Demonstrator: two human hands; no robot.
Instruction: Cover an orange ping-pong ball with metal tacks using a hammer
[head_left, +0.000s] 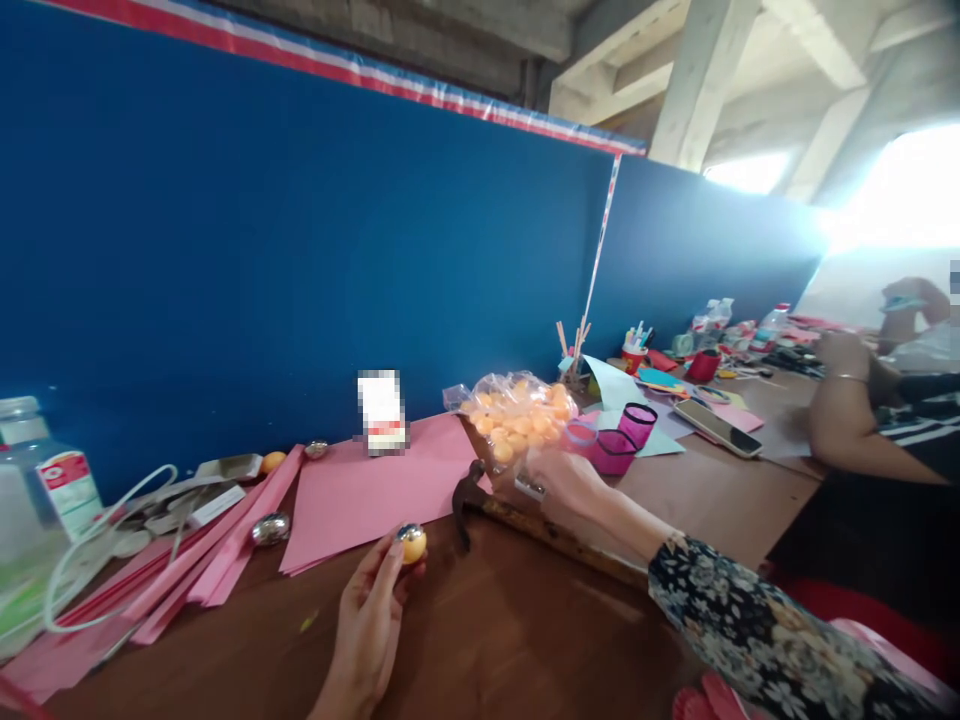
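My left hand is closed on an orange ball with a shiny silver cap, pinched between thumb and fingers above the brown table. On the right, my right hand reaches out in a floral sleeve, smeared by motion. Its fingertips are by a small silvery box; whether they grip anything cannot be made out. Just beyond lies a clear plastic bag of orange balls. A claw hammer rests on the table between my hands, its handle running beneath my right forearm.
Pink paper sheets lie against the blue partition. Left are folded pink strips, a silver ball and a bottle. Pink mesh cups and a phone stand right, near another person's arm.
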